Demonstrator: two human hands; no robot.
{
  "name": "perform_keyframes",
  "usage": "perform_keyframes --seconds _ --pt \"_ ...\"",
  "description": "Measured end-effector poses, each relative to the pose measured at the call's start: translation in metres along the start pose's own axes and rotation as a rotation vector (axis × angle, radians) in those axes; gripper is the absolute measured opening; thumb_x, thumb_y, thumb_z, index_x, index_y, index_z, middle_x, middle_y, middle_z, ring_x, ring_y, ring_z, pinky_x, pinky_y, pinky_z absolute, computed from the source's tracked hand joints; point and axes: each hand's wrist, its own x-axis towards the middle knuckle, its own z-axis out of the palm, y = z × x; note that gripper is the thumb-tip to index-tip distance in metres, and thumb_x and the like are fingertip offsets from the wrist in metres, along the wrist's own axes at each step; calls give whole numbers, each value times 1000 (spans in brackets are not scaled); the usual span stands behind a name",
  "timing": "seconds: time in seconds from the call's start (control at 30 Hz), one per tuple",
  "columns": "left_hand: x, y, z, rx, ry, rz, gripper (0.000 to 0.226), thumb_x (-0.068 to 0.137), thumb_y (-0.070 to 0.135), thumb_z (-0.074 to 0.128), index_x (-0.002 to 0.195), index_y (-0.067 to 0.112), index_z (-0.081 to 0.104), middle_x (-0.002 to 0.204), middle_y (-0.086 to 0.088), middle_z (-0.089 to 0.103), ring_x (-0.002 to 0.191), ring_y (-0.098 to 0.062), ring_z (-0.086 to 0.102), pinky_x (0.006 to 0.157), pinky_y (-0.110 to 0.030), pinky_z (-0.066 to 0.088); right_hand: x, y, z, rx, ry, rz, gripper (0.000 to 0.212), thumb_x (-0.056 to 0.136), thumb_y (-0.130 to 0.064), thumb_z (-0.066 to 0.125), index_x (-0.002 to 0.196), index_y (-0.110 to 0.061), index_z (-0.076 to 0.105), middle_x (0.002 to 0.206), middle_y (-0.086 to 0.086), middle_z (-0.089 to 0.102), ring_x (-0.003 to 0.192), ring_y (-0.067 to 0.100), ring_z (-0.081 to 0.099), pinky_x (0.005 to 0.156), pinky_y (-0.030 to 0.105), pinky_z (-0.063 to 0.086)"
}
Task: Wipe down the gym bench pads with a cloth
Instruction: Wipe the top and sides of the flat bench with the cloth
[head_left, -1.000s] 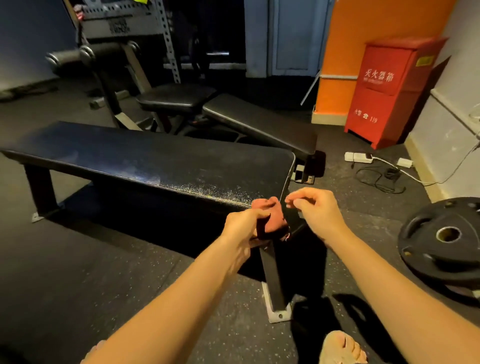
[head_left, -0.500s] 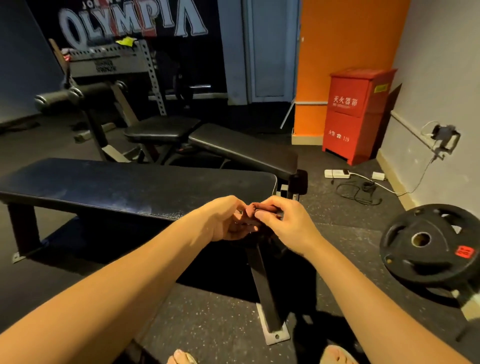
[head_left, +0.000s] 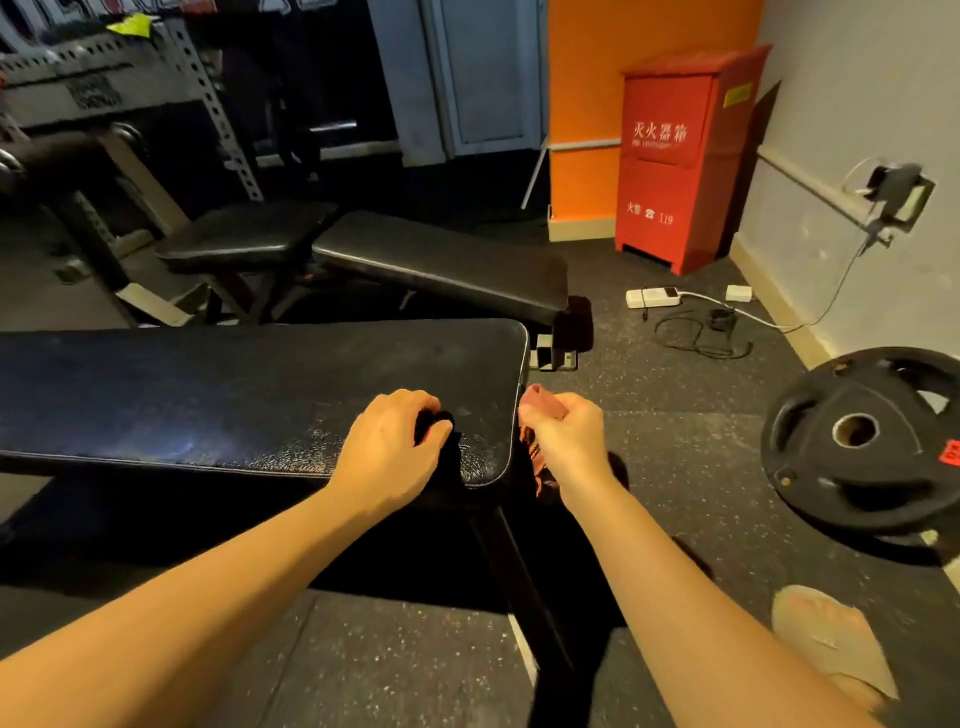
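At the near right end of a flat black bench pad (head_left: 234, 395), a person is leaning over with both bare arms reaching forward. Their left hand (head_left: 392, 447) is resting on the pad's front corner, fingers curled round a dark bunch of fabric (head_left: 448, 441) that is hanging over the front edge. Whether this is a separate rag or a shadowed part of the other one cannot be told. Their right hand (head_left: 566, 436) is hovering just beside the pad's end, off the bench, gripping a reddish cloth (head_left: 543, 402) in a closed fist, with a loose tail dangling below the wrist. The hands are sitting apart, probably because the person is sorting the fabric to get a good wiping face. The pad is looking speckled and dull near this corner, so wiping is likely beginning here. Behind, a second bench (head_left: 441, 260) is standing; a weight plate (head_left: 857, 467) is lying on the floor to the right.
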Motion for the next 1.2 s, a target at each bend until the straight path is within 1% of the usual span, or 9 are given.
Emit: perform_keyframes --seconds 0.17,0.3,0.4,0.47,0.53,0.7,0.9,1.07,1.2 --pt "27 5 12 -1 44 13 33 101 37 56 126 17 65 128 2 64 121 -20 54 102 -39 45 -65 30 -7 -174 -3 -234 28 99 -37 61 74 -25 59 77 -7 62 69 7 62 60 24 48" --pt "42 22 24 42 -30 41 42 103 40 55 137 16 59 139 -1 60 132 -20 50 110 -36 38 -79 41 -12 -175 -58 -311 13 98 -26 62 87 -25 68 87 -11 64 82 4 64 70 20 51" --pt "48 24 33 56 -38 -3 49 103 44 53 144 17 54 148 -1 55 139 -20 45 115 -37 35 -10 27 1 -275 -44 -283 12 99 -30 59 94 -27 70 95 -6 67 91 13 66 80 34 54" --pt "51 23 37 71 -10 -11 52 103 46 52 146 16 52 151 -2 52 142 -21 43 117 -39 33 18 19 4 -367 -66 -297 13 101 -26 57 102 -22 69 100 -6 64 99 17 63 86 35 51" --pt "53 20 39 84 16 14 54 102 48 51 145 15 53 151 -4 53 142 -21 43 118 -39 32 12 22 1 -404 -88 -362 15 102 -25 55 105 -19 68 102 -8 60 97 14 61 84 32 50" --pt "55 15 45 96 -7 52 61 100 55 40 148 19 51 155 -2 49 144 -19 41 121 -45 33 -49 41 -24 -418 -221 -513 18 102 -27 51 88 -21 60 87 -10 52 75 12 55 66 36 49" --pt "57 13 52 172 -12 36 65 100 61 32 151 23 48 159 2 43 148 -17 35 122 -45 30 35 19 -5 -511 -143 -437 22 103 -25 50 100 -14 69 93 -3 58 88 23 63 72 34 44" --pt "56 12 53 186 -10 29 62 102 61 31 151 26 47 160 4 41 149 -14 34 122 -44 30 -36 44 -29 -464 -279 -611 25 103 -26 47 86 -15 63 81 -5 53 70 19 57 59 36 46" --pt "58 13 54 207 -18 26 62 102 61 33 151 27 47 160 5 41 148 -13 33 122 -42 30 14 34 -20 -499 -256 -566 27 102 -29 47 95 -17 70 87 -3 60 79 22 62 67 38 49"
